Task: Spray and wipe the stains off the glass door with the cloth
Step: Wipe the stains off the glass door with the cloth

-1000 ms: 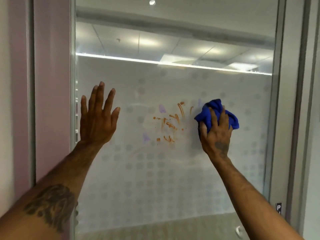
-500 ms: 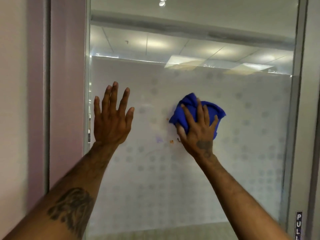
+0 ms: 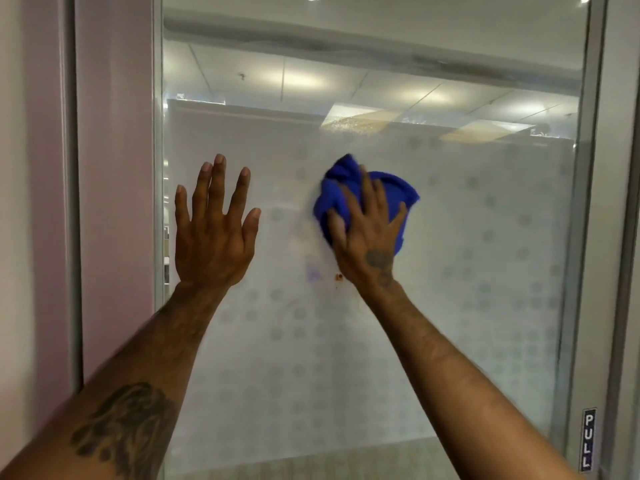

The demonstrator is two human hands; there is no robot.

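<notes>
The glass door (image 3: pixel 467 289) fills the view, frosted with faint dots over its lower part. My right hand (image 3: pixel 369 233) presses a bunched blue cloth (image 3: pixel 398 192) flat against the glass near the middle. A small orange stain (image 3: pixel 338 277) and a faint purple smear (image 3: pixel 312 271) show on the glass just left of my right wrist. My left hand (image 3: pixel 213 233) lies flat on the glass with fingers spread, to the left of the cloth and holding nothing. No spray bottle is in view.
A grey metal door frame (image 3: pixel 613 237) runs down the right side and carries a small PULL label (image 3: pixel 588 439). A pinkish wall panel (image 3: pixel 114 168) and another frame post (image 3: pixel 71 202) stand to the left of the glass.
My right hand has swept the cloth left over the orange streaks, which are mostly gone; only a small spot and a purple smear remain. My left hand stays flat on the glass.
</notes>
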